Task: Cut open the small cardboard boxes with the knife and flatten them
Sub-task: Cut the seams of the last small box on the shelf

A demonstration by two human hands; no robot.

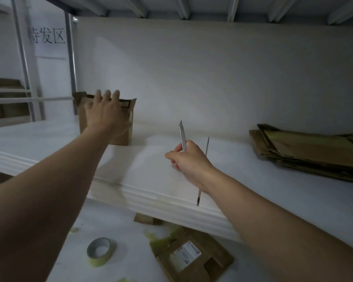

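A small brown cardboard box [125, 127] stands upright at the back left of the white shelf [151, 171], its top flaps open. My left hand [105, 110] reaches over it with straight fingers spread across its top edge, blurred by motion; whether it touches the box I cannot tell. My right hand [189, 159] hovers over the middle of the shelf and grips a slim metal knife [182, 135], blade pointing up and away. A stack of flattened cardboard [306, 151] lies on the shelf at the right.
A thin metal rod [203, 171] lies on the shelf behind my right hand. On the lower surface sit a roll of tape [100, 251], a flattened labelled box [192, 255] and scraps of greenish tape. Shelf uprights stand at the left.
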